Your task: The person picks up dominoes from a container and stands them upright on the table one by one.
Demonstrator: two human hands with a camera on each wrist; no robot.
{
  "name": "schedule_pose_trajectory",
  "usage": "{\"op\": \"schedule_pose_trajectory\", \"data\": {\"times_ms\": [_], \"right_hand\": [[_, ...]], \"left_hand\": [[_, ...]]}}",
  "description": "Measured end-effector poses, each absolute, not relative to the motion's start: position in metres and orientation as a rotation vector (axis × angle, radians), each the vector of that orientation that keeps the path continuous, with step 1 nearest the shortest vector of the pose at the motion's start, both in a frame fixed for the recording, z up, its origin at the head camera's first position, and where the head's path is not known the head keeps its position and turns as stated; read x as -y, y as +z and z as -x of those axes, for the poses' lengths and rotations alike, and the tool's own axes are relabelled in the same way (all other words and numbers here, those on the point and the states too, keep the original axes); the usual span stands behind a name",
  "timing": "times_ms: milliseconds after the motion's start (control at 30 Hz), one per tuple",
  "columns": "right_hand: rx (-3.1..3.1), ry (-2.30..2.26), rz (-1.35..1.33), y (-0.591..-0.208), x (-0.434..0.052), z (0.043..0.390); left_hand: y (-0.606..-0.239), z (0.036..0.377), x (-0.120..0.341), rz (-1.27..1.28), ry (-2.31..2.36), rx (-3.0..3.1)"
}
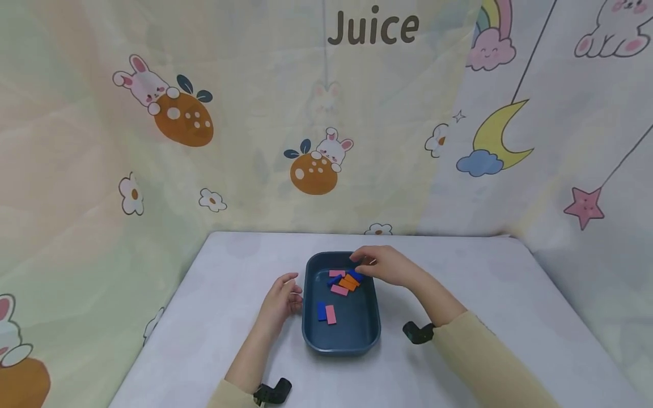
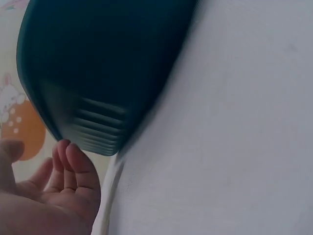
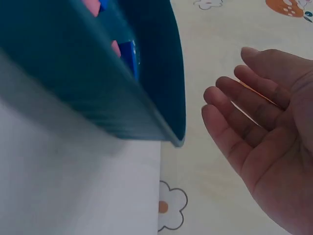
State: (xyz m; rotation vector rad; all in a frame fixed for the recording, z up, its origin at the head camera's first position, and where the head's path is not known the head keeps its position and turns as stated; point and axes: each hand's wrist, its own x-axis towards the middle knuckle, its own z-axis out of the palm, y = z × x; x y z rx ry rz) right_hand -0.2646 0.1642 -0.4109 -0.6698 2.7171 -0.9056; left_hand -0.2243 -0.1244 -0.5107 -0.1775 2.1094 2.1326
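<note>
A dark blue-green tray (image 1: 352,339) with rounded corners stands on the table. In its far half lies a loose heap of small flat blocks: orange blocks (image 1: 349,283), pink ones such as this pink block (image 1: 339,290), and blue ones (image 1: 334,280). Nearer the front, a blue block (image 1: 321,311) and a pink block (image 1: 331,314) lie side by side. My right hand (image 1: 385,265) hovers over the far right corner, fingers loosely bent; nothing shows in its palm in the right wrist view. My left hand (image 1: 280,300) is beside the tray's left wall, fingers relaxed, fingertips close to the rim.
The white-covered table (image 1: 245,260) extends around the tray. Behind it hangs a printed cloth (image 1: 255,113) with rabbits, fruit and a moon. Each wrist wears a small black camera, one at the right wrist (image 1: 418,332), one at the left (image 1: 274,391).
</note>
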Motion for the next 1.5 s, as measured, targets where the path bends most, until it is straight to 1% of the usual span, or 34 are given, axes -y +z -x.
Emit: {"op": "schedule_pose_trajectory", "data": {"times_ms": [133, 333, 533, 800, 1233, 1500], "right_hand": [[-2.683, -0.852, 0.663, -0.415, -0.149, 0.281], [-2.619, -0.777, 0.681, -0.431, -0.128, 0.299], [-2.607, -0.661, 0.646, -0.449, -0.109, 0.307], [-2.661, -0.584, 0.6, -0.463, -0.097, 0.305], [-2.762, -0.527, 0.635, -0.469, -0.095, 0.31], [-2.779, -0.722, 0.616, -0.45, -0.101, 0.309]], "left_hand": [[-0.521, 0.221, 0.122, 0.087, 2.061, -2.179], [-0.533, 0.218, 0.121, -0.021, 2.035, -2.163], [-0.536, 0.216, 0.119, -0.046, 2.05, -2.151], [-0.533, 0.217, 0.117, -0.039, 2.044, -2.162], [-0.534, 0.221, 0.121, -0.038, 2.042, -2.174], [-0.535, 0.22, 0.124, -0.021, 2.029, -2.194]]}}
